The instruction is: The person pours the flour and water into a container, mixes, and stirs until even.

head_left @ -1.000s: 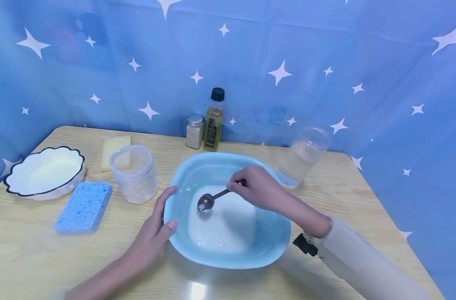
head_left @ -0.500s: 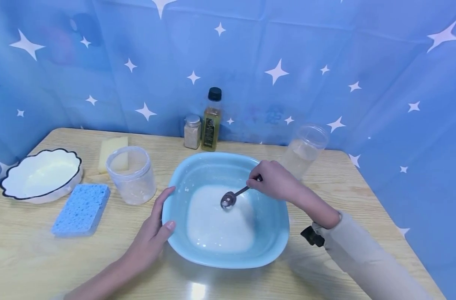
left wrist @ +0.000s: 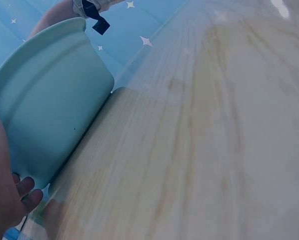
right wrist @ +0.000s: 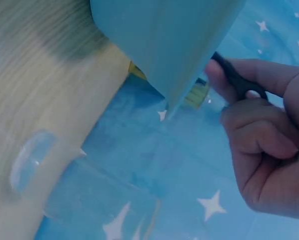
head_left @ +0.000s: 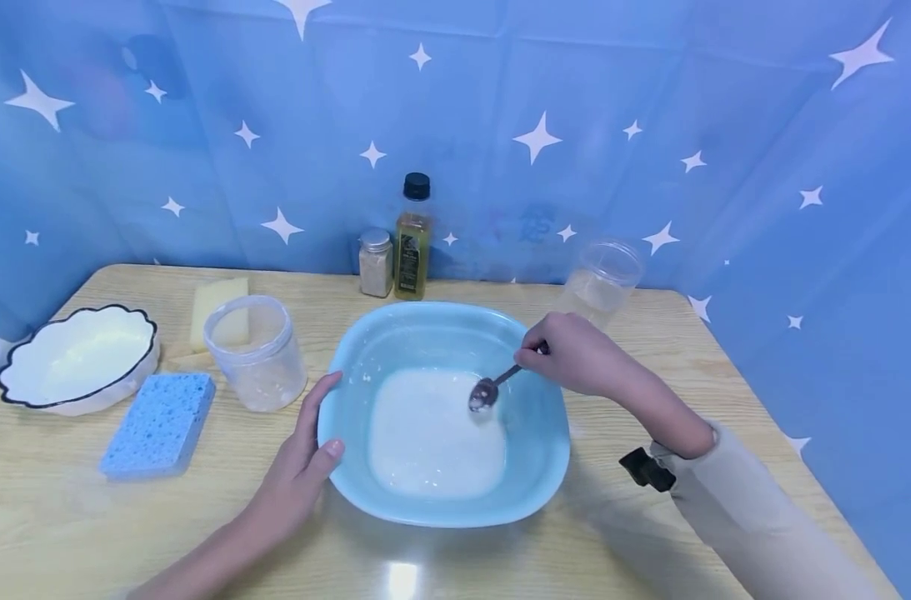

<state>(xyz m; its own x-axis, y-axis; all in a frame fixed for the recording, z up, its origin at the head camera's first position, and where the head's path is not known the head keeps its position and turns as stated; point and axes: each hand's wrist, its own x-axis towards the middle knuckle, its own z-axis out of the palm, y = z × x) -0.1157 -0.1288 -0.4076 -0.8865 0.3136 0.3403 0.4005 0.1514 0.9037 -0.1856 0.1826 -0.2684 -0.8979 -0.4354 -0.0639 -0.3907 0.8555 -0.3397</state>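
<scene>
A light blue basin (head_left: 425,337) stands on the table, with milky white liquid (head_left: 428,446) covering its bottom. My left hand (head_left: 293,471) grips its left side, thumb at the rim and fingers along the outer wall. In the left wrist view, curled fingertips show low against the basin (left wrist: 59,100). Over the basin's right side, my right hand (head_left: 575,354) pinches a dark spoon (head_left: 483,395) by its handle. The bowl of the spoon points left and down and holds a bit of white. The right wrist view shows the black handle end (right wrist: 235,79) between thumb and fingers.
Behind my right hand stands a clear jar of liquid (head_left: 601,279). An oil bottle (head_left: 412,254) and a small shaker jar (head_left: 376,265) are at the back. To the left are an open plastic jar (head_left: 263,367), blue sponge (head_left: 158,425), pale yellow block (head_left: 213,304) and scalloped white dish (head_left: 80,358).
My right hand has carried the spoon rightward across the basin, from left of its middle to the right side of the liquid. The left hand keeps its grip on the basin.
</scene>
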